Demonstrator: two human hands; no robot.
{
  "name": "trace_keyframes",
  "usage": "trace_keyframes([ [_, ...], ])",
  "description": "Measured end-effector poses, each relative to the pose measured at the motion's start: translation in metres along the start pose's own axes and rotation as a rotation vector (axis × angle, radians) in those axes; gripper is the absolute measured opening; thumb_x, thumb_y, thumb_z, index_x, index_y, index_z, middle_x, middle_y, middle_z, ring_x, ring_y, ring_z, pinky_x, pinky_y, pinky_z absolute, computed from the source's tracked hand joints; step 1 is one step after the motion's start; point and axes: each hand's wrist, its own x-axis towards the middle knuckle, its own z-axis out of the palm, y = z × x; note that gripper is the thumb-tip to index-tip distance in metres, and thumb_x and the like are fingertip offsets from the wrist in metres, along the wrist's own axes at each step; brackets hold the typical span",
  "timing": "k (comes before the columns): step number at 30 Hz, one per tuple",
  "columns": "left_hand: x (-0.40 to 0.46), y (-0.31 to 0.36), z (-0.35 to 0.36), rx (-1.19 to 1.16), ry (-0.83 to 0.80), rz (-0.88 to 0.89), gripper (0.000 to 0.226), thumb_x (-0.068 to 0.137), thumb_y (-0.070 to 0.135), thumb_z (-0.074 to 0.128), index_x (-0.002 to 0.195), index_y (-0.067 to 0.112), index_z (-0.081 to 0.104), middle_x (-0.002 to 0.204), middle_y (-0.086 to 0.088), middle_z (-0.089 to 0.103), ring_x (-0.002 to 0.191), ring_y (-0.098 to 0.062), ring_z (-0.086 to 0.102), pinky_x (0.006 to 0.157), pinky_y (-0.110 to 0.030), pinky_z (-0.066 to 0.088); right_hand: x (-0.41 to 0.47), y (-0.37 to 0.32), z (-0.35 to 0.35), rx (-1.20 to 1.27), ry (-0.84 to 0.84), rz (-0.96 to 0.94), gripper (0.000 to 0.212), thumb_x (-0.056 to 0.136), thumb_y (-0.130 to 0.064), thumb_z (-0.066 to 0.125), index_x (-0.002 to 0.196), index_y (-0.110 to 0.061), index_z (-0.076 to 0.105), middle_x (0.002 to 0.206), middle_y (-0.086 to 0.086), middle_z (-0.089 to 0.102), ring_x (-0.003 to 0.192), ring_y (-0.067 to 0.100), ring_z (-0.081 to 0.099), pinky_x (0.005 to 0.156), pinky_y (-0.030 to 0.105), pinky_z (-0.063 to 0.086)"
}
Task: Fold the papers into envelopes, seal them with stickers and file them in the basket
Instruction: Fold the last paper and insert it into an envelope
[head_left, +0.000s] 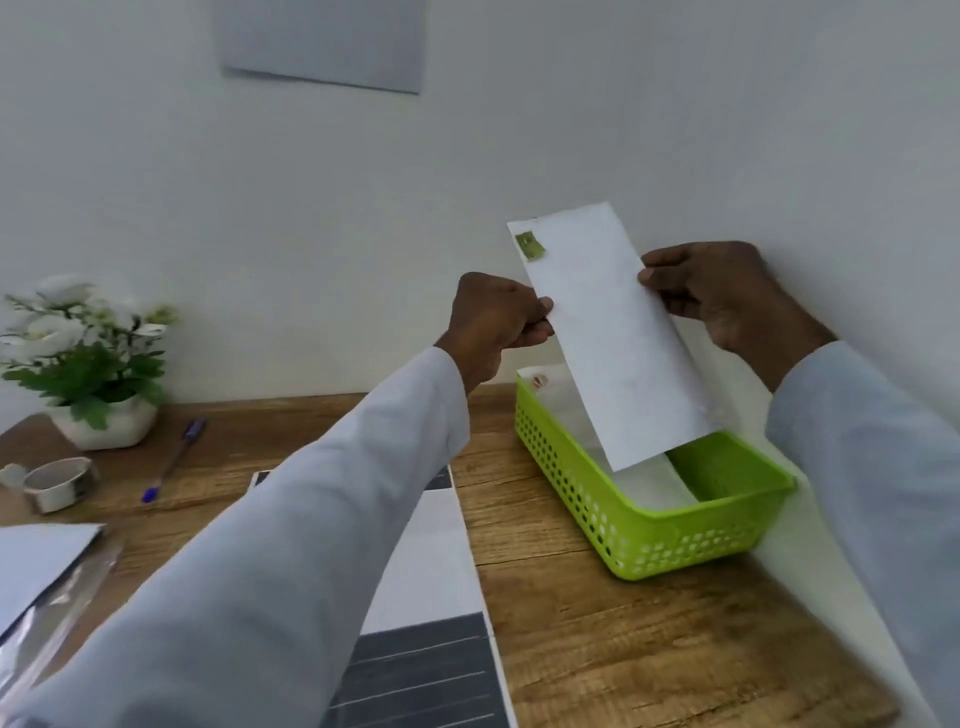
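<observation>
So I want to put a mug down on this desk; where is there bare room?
Bare wood lies between the white sheet and the green basket, and in front of the basket. The left side is crowded: flower pot, tape roll, pen, papers.

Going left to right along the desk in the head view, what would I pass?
Tape roll → plant → pen → left hand → envelope → right hand; the green basket sits below the envelope.
</observation>
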Motion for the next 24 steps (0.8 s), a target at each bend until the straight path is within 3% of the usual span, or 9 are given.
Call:
trace_keyframes([
  [4, 0.014, -0.030, 0.018, 0.060, 0.027, -0.097, 0.017, 0.079, -0.005, 0.074, 0.069, 0.000, 0.061, 0.079, -0.020, 0.069, 0.049, -0.017, 0.063, 0.042, -0.020, 0.051, 0.011, 0.035, -0.001, -0.219, 0.110, -0.081, 0.020, 0.073, 0.004, 0.077, 0.081, -0.013, 0.071, 0.088, 0.010, 0.071, 0.084, 0.026, 0.068, 0.081, 0.045, 0.059],
  [6, 0.015, -0.042, 0.017, 0.118, 0.010, -0.168, 0.015, 0.079, -0.001, 0.075, 0.072, -0.001, 0.062, 0.074, -0.018, 0.068, 0.044, -0.013, 0.059, 0.034, -0.016, 0.038, 0.011, 0.049, 0.000, -0.350, 0.124, -0.088, 0.021, 0.068, 0.001, 0.079, 0.071, -0.017, 0.070, 0.081, 0.012, 0.072, 0.080, 0.033, 0.071, 0.078, 0.052, 0.060],
  [9, 0.014, -0.054, 0.013, 0.233, 0.014, -0.218, 0.018, 0.079, 0.008, 0.078, 0.071, 0.003, 0.063, 0.064, -0.008, 0.064, 0.040, -0.009, 0.049, 0.033, -0.012, 0.028, 0.007, 0.066, -0.001, -0.522, 0.073, -0.071, 0.019, 0.069, 0.001, 0.080, 0.066, -0.014, 0.068, 0.068, 0.009, 0.069, 0.069, 0.031, 0.072, 0.073, 0.049, 0.062],
  [13, 0.012, -0.065, 0.011, 0.253, -0.001, -0.239, 0.034, 0.072, 0.004, 0.081, 0.059, 0.009, 0.050, 0.054, -0.002, 0.044, 0.025, -0.005, 0.028, 0.033, -0.012, 0.020, 0.002, 0.082, -0.004, -0.656, -0.001, -0.054, 0.011, 0.068, 0.003, 0.081, 0.073, 0.003, 0.070, 0.062, 0.014, 0.069, 0.064, 0.034, 0.072, 0.073, 0.049, 0.061],
  [17, 0.008, -0.077, 0.016, 0.270, -0.025, -0.206, 0.036, 0.064, 0.002, 0.086, 0.054, 0.008, 0.052, 0.035, 0.009, 0.042, 0.025, -0.002, 0.034, 0.033, -0.012, 0.023, 0.000, 0.089, -0.003, -0.827, -0.043, -0.066, 0.013, 0.067, 0.001, 0.079, 0.077, 0.005, 0.072, 0.064, 0.017, 0.071, 0.064, 0.034, 0.072, 0.074, 0.046, 0.061],
  [19, 0.008, -0.083, 0.019, 0.304, 0.001, -0.147, 0.030, 0.055, 0.009, 0.091, 0.061, -0.001, 0.063, 0.042, 0.006, 0.047, 0.037, -0.009, 0.043, 0.044, -0.018, 0.029, -0.001, 0.091, -0.002, -0.911, -0.048, -0.079, 0.010, 0.067, -0.002, 0.078, 0.076, -0.001, 0.073, 0.066, 0.014, 0.072, 0.068, 0.031, 0.071, 0.076, 0.044, 0.060],
  [21, 0.008, -0.086, 0.020, 0.347, -0.005, -0.107, 0.037, 0.051, 0.014, 0.092, 0.064, -0.007, 0.064, 0.046, 0.004, 0.047, 0.037, -0.010, 0.039, 0.048, -0.023, 0.028, -0.001, 0.094, 0.000, -0.949, -0.057, -0.077, 0.010, 0.067, -0.003, 0.079, 0.076, -0.004, 0.074, 0.067, 0.009, 0.072, 0.071, 0.029, 0.070, 0.078, 0.041, 0.059],
  [24, 0.008, -0.090, 0.019, 0.347, -0.017, -0.077, 0.051, 0.055, 0.014, 0.090, 0.045, 0.009, 0.040, 0.038, 0.007, 0.032, 0.032, -0.011, 0.026, 0.047, -0.023, 0.024, 0.001, 0.100, 0.002, -0.985, -0.089, -0.058, 0.010, 0.068, -0.003, 0.078, 0.076, -0.006, 0.074, 0.068, 0.006, 0.071, 0.072, 0.027, 0.069, 0.079, 0.039, 0.058],
])
